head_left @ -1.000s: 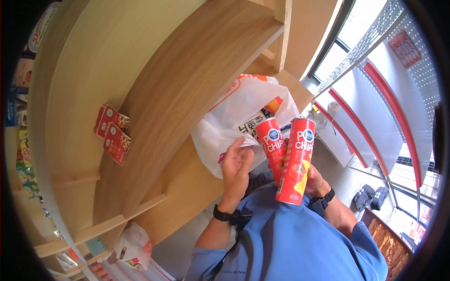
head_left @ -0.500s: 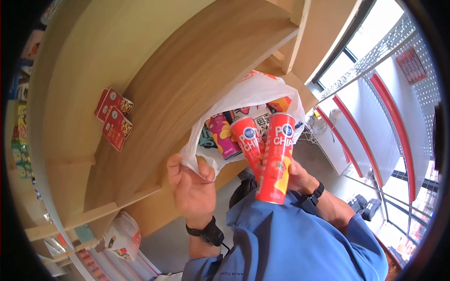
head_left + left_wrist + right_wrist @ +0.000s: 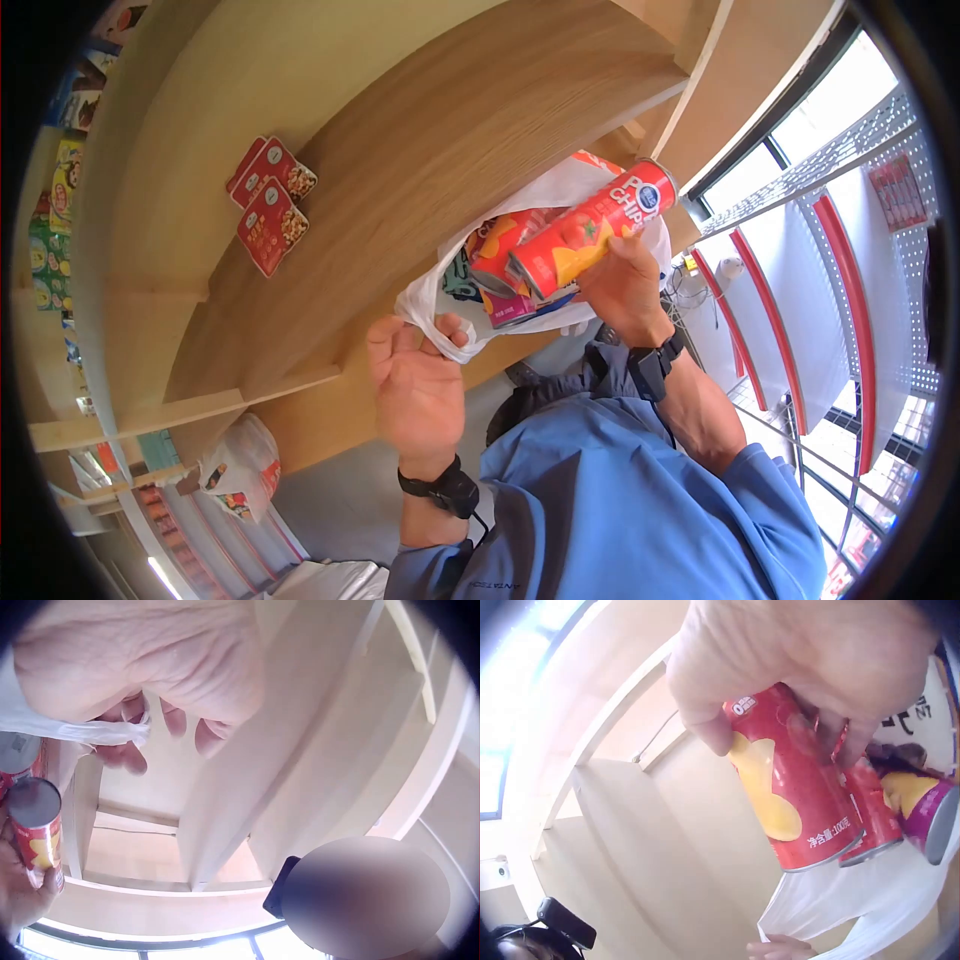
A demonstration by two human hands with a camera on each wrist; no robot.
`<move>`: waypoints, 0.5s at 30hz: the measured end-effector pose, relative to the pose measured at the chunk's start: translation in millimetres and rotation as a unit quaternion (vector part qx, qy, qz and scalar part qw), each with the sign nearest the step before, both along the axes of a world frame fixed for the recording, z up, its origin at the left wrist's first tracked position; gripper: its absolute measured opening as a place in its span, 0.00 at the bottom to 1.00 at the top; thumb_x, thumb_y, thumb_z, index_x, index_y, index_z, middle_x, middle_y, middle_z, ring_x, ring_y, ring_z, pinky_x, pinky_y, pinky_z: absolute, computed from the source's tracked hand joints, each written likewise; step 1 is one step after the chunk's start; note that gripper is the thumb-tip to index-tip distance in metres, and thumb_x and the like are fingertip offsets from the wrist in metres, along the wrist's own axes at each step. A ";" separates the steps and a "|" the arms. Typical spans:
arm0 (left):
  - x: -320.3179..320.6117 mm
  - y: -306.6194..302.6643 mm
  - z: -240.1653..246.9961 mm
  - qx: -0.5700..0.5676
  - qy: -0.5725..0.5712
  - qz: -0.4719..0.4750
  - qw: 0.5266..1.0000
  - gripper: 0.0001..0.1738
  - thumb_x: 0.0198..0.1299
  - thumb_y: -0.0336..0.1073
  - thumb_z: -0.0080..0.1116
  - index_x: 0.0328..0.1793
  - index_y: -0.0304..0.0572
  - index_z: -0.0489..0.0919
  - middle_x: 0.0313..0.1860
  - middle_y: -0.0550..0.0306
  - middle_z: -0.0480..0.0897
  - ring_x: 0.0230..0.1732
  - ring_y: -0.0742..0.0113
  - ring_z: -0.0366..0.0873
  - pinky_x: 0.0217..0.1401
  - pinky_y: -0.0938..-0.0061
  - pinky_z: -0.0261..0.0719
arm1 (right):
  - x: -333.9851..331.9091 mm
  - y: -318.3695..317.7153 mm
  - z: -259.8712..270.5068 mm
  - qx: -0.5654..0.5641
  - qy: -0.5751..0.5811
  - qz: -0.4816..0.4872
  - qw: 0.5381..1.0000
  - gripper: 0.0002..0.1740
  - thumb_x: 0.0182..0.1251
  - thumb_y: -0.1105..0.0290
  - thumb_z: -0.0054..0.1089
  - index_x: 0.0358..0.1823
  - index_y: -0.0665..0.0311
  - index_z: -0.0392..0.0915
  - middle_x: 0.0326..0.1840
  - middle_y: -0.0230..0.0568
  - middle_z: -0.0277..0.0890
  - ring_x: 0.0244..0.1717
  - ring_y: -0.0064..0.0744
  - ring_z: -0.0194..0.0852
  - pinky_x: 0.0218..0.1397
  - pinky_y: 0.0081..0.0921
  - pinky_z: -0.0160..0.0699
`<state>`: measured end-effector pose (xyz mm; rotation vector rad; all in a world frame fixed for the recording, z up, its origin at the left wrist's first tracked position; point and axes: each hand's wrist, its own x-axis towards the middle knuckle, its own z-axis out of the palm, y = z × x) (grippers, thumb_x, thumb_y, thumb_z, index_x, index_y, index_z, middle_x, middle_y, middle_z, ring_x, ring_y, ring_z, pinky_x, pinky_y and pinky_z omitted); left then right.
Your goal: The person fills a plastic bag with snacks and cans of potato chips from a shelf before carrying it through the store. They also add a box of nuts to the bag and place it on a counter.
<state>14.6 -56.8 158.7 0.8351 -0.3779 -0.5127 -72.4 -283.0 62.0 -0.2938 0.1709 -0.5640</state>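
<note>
My left hand (image 3: 420, 395) pinches the rim of a white plastic bag (image 3: 424, 298) and draws its mouth wide. Over that mouth, my right hand (image 3: 630, 290) grips a red potato chip can (image 3: 585, 240), tilted with its top toward the shelf's far end. A second red chip can (image 3: 492, 262) lies beside it, partly covered in the head view; in the right wrist view, the fingers reach between the two cans. Inside the bag rests a purple chip can (image 3: 934, 821), close to the second red can. Other packages in there are mostly hidden.
The bag stands against a curved wooden shelf (image 3: 400, 150). Several red snack packets (image 3: 272, 225) lie on that shelf. Another filled plastic bag (image 3: 240, 465) is at the lower left. White racks with red edges (image 3: 850, 320) stand at the right.
The left hand took the bag's rim and pulled it toward the left, exposing the contents. The right hand moved the red cans from in front of the body over the bag and tilted them.
</note>
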 end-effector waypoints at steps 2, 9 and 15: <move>2.9 1.7 0.2 0.001 0.010 0.016 1.000 0.28 0.69 0.48 0.61 0.71 0.47 0.70 0.70 0.46 0.73 0.66 0.49 0.74 0.65 0.56 0.71 | -12.9 -3.8 -6.8 0.002 0.031 0.041 0.999 0.32 0.68 0.63 0.64 0.72 0.59 0.66 0.72 0.42 0.74 0.74 0.44 0.70 0.78 0.52 0.66; 4.5 -2.6 2.5 -0.020 0.036 0.019 0.999 0.28 0.70 0.47 0.60 0.71 0.47 0.70 0.72 0.45 0.72 0.70 0.46 0.71 0.68 0.54 0.69 | -66.3 9.1 -41.1 0.033 0.102 0.130 0.986 0.36 0.67 0.57 0.65 0.72 0.64 0.65 0.71 0.50 0.74 0.65 0.45 0.79 0.71 0.48 0.77; 7.8 -10.4 2.4 -0.017 0.023 0.003 1.000 0.29 0.69 0.47 0.60 0.72 0.46 0.70 0.72 0.45 0.72 0.72 0.44 0.70 0.67 0.53 0.71 | -104.1 26.0 -40.3 -0.089 0.128 0.284 0.946 0.56 0.51 0.42 0.75 0.74 0.71 0.63 0.66 0.54 0.75 0.54 0.38 0.82 0.60 0.33 0.83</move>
